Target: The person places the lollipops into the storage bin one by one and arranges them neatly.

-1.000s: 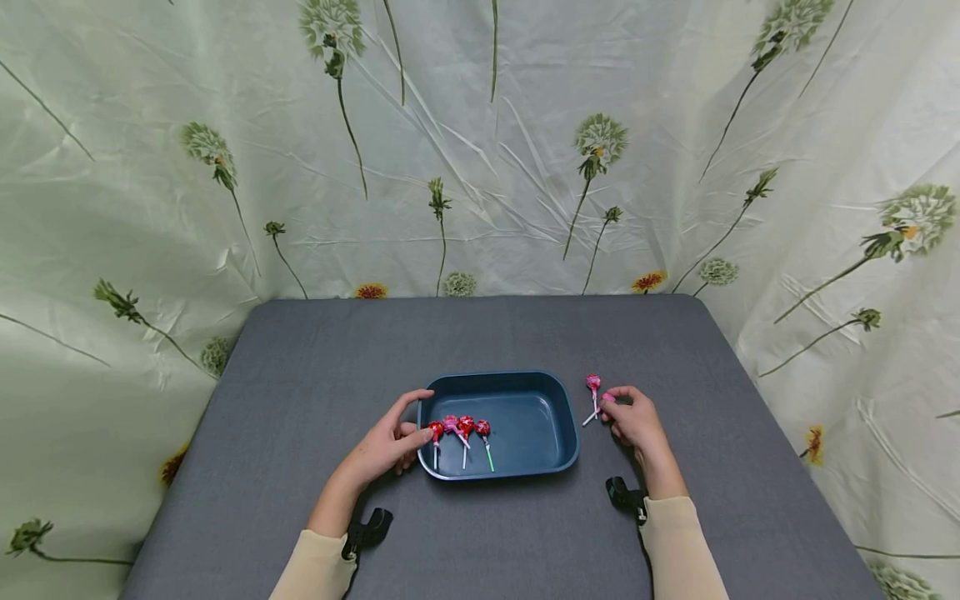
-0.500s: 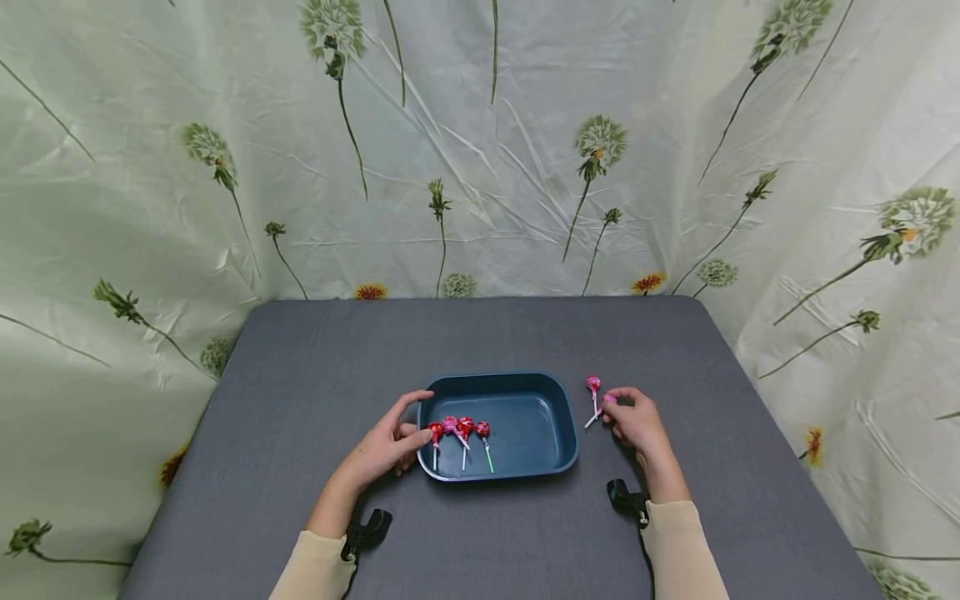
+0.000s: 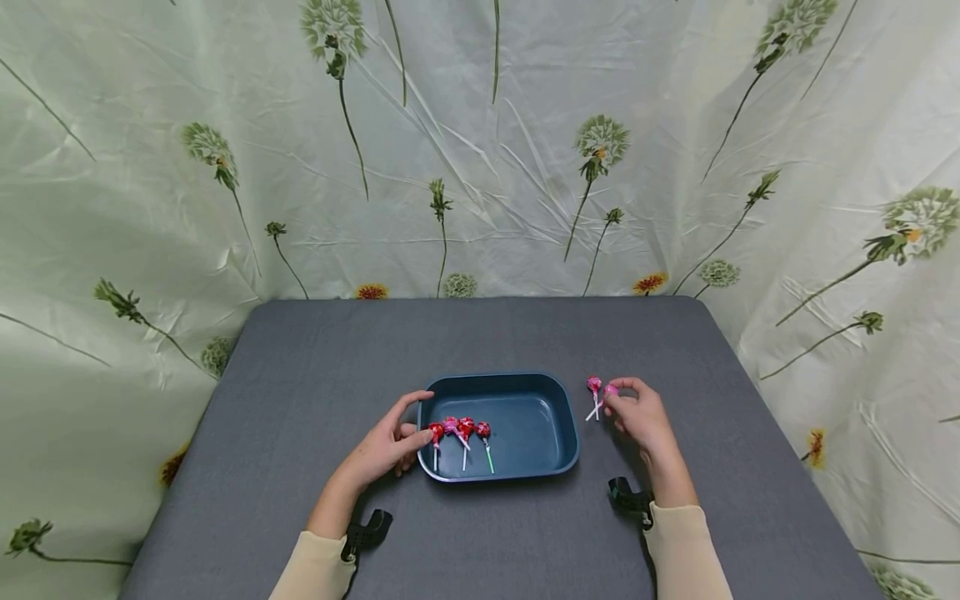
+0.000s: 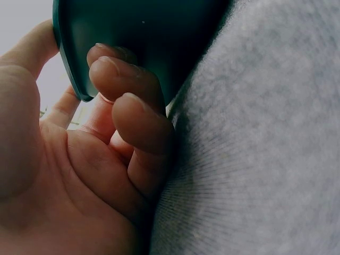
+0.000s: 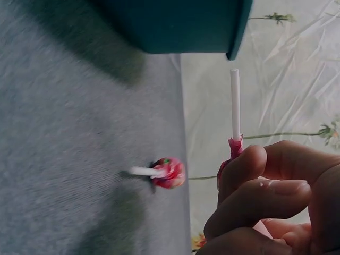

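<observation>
My left hand (image 3: 386, 446) grips the left end of a dark blue rectangular tray (image 3: 528, 425), with its thumb over the rim. In the left wrist view, other fingers (image 4: 141, 122) are curled against the tray's outer wall. Several red and pink wrapped lollipops (image 3: 466, 427) lie in the tray's left part. To the right of the tray, my right hand (image 3: 643, 421) pinches a pink lollipop (image 5: 236, 106) by its wrapped head, which the fingers partly hide. Its white stick points towards the tray. Another pink lollipop (image 3: 594, 383) lies on the table just left of that hand.
A grey cloth-covered table (image 3: 480, 333) carries the tray. Behind it hangs a pale curtain (image 3: 510, 167) with a dandelion print. Black wrist mounts (image 3: 367, 530) sit on both forearms.
My right hand has moved slightly away from me, towards the table's far side, with the pinched lollipop in it. The left hand and the tray have stayed in place.
</observation>
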The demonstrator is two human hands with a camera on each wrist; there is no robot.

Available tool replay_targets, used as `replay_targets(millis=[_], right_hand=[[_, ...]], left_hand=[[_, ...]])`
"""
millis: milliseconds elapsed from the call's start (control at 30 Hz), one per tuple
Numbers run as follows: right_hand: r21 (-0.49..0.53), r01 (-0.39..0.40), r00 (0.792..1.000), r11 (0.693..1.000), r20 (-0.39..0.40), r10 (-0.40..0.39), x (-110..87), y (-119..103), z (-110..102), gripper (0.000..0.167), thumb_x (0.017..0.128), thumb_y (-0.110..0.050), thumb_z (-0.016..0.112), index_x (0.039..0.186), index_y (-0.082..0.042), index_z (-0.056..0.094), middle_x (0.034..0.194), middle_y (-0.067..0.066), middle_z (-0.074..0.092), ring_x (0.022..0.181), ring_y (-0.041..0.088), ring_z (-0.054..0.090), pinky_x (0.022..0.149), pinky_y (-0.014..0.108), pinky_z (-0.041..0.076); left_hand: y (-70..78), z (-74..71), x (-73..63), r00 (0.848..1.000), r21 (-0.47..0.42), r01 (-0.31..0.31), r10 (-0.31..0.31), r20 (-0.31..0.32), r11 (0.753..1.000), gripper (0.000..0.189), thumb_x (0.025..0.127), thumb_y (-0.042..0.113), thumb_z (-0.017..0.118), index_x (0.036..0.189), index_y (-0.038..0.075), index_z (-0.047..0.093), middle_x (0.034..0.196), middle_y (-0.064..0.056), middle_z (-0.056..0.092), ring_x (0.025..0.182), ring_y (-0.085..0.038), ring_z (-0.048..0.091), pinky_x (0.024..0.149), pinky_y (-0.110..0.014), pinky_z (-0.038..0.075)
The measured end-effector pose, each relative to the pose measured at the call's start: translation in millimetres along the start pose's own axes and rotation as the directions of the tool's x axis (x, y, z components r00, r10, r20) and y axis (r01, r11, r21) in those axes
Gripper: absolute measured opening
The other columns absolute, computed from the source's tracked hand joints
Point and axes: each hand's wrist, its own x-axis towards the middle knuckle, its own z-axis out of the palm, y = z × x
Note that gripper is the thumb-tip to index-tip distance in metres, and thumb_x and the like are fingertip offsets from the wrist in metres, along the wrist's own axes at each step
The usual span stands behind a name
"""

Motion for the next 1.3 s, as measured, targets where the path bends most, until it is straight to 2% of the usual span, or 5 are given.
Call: replay_targets(millis=[300,667,1100,1300], right_hand=[[0.026,0.031,0.999,0.999,0.019,-0.032,-7.7,-11.4,-1.2,0.038,0.104,-0.015,0.062,0.138,-0.002,0.051,0.075,-0.002,0.066,0.053,0.007,0.044,0.051,0.024,0.037],[0.055,0.080,0.995,0.995,0.055,-0.083,-18.4,-28.5,1.6,0.041,0.104,-0.016,0.064,0.139,-0.001,0.050,0.069,-0.009,0.064,0.052,0.006,0.043,0.050,0.024,0.034],[0.057,0.118,0.980,0.991,0.155,-0.125,-26.5,-41.0,19.9,0.042,0.105,-0.022,0.066,0.141,-0.005,0.051,0.078,-0.003,0.066,0.056,0.011,0.045,0.052,0.027,0.036],[0.052,0.157,0.971,0.986,0.175,-0.163,-29.8,-45.5,30.9,0.038,0.105,-0.016,0.066,0.137,-0.002,0.053,0.076,0.000,0.065,0.055,0.011,0.045,0.052,0.025,0.037]], left_hand=[[2.0,0.3,-1.5,1.000,0.002,-0.004,0.004,-0.003,1.000,0.063,0.107,0.033,0.065,0.160,0.033,0.031,0.072,-0.003,0.055,0.060,-0.015,0.052,0.054,-0.031,0.048],[1.0,-0.4,-1.4,1.000,-0.013,-0.008,0.008,0.008,1.000,0.063,0.107,0.033,0.064,0.161,0.032,0.031,0.072,-0.004,0.055,0.059,-0.015,0.052,0.054,-0.032,0.048],[5.0,0.6,-2.3,1.000,-0.018,-0.009,0.009,0.006,1.000,0.065,0.107,0.033,0.065,0.161,0.033,0.030,0.072,-0.003,0.055,0.059,-0.016,0.052,0.054,-0.031,0.048],[4.0,0.1,-2.3,1.000,-0.016,-0.003,0.003,0.001,1.000,0.065,0.106,0.033,0.065,0.161,0.033,0.031,0.073,-0.003,0.056,0.060,-0.016,0.053,0.054,-0.032,0.048]])
